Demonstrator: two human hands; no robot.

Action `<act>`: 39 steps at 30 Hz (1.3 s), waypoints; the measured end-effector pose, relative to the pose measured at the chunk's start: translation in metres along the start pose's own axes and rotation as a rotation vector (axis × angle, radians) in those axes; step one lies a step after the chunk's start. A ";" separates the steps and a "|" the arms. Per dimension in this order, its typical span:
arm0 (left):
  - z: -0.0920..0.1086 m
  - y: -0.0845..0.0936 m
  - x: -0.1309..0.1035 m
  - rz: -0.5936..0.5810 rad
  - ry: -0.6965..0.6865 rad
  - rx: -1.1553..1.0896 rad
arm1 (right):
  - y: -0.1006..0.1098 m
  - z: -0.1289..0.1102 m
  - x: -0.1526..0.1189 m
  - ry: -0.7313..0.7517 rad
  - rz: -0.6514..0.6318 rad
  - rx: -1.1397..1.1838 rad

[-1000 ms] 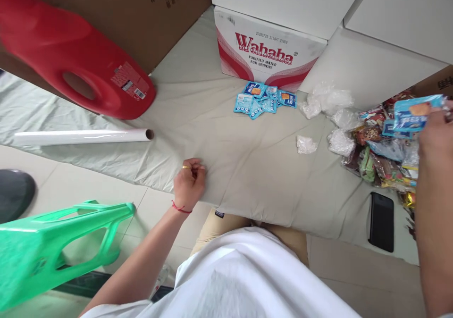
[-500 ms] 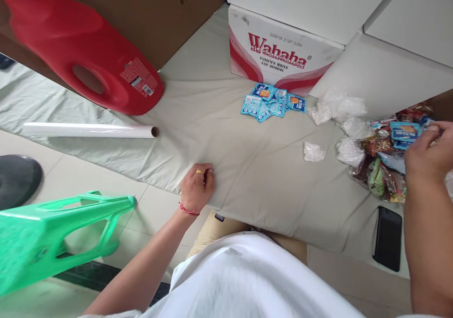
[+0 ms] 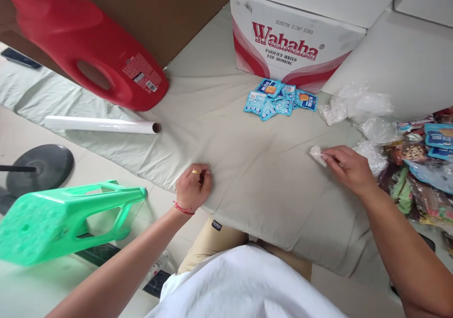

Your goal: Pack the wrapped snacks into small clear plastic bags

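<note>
My left hand (image 3: 193, 186) rests curled in a loose fist on the edge of the grey-green cloth (image 3: 255, 167), with nothing visible in it. Its ring and red bracelet show. Over the cloth at right, my right hand (image 3: 348, 169) pinches a small crumpled clear plastic bag (image 3: 317, 155) between thumb and fingers. Several blue snack packets (image 3: 276, 102) lie in a loose cluster against the Wahaha carton (image 3: 283, 49). Further right are more crumpled clear bags (image 3: 357, 103) and a pile of mixed wrapped snacks (image 3: 414, 167).
A large red jug (image 3: 95, 49) and a white roll (image 3: 102, 124) lie at the left, near a brown box (image 3: 198, 20). Below them stand a green plastic stool (image 3: 71, 219) and a round black base (image 3: 38, 171). A dark phone is partly hidden behind my right forearm.
My right hand has moved left from the snack pile and has taken hold of the small clear bag. My left hand has barely moved. The view has shifted left.
</note>
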State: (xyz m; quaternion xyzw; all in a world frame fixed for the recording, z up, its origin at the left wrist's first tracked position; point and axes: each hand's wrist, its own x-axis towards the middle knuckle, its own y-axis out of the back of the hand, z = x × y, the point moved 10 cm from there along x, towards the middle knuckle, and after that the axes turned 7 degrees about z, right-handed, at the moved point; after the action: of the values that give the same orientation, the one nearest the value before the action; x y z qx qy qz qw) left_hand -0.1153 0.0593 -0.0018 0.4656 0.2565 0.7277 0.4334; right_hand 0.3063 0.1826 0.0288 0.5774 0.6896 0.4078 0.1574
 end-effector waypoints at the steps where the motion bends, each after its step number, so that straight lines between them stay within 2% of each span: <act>1: 0.000 0.000 0.000 -0.004 0.010 -0.003 | -0.002 0.003 0.003 -0.120 0.055 0.160; 3: 0.000 -0.001 0.000 -0.007 0.031 -0.016 | -0.019 0.009 0.001 -0.376 0.105 0.518; 6: -0.004 -0.002 0.000 -0.005 0.060 -0.051 | -0.065 -0.002 -0.011 -0.605 -0.013 0.898; 8: -0.007 0.000 0.000 0.010 0.076 -0.078 | -0.085 -0.011 -0.018 -0.659 -0.070 0.993; 11: 0.003 0.013 0.001 0.080 0.073 -0.161 | -0.094 -0.019 -0.024 -0.663 -0.020 1.054; 12: 0.014 0.018 0.002 0.108 0.057 -0.213 | -0.095 -0.022 -0.027 -0.658 0.014 1.063; 14: 0.049 0.024 0.002 0.139 -0.005 -0.354 | -0.095 -0.030 -0.032 -0.647 0.085 1.060; 16: 0.097 0.006 0.003 0.000 -0.072 -0.521 | -0.095 -0.039 -0.038 -0.636 0.156 1.037; 18: 0.132 -0.026 0.005 -0.153 -0.008 -0.589 | -0.096 -0.048 -0.044 -0.620 0.205 1.004; 20: 0.147 -0.066 0.011 -0.278 0.130 -0.656 | -0.098 -0.054 -0.046 -0.592 0.219 0.967; 22: 0.152 -0.104 0.022 -0.402 0.247 -0.796 | -0.096 -0.051 -0.046 -0.563 0.248 0.936; 25: 0.151 -0.140 0.045 -0.498 0.344 -1.099 | -0.085 -0.031 -0.044 -0.556 0.319 0.957; 28: 0.156 -0.157 0.054 -0.623 0.432 -1.424 | -0.081 -0.011 -0.041 -0.587 0.326 1.057; 31: 0.159 -0.164 0.048 -0.724 0.577 -1.619 | -0.084 -0.003 -0.040 -0.629 0.290 1.125; 33: 0.152 -0.166 0.047 -0.686 0.676 -1.654 | -0.090 -0.007 -0.041 -0.642 0.220 1.138; 36: 0.134 -0.167 0.054 -0.562 0.763 -1.610 | -0.098 -0.020 -0.043 -0.620 0.089 1.129; 39: 0.126 -0.166 0.060 -0.535 0.775 -1.571 | -0.093 -0.027 -0.044 -0.585 0.093 1.113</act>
State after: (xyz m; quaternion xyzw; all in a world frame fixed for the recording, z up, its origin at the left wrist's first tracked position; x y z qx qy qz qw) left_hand 0.0516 0.1898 -0.0489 -0.3151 -0.0856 0.6736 0.6631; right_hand 0.2382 0.1311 -0.0349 0.6900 0.7010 -0.1804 -0.0025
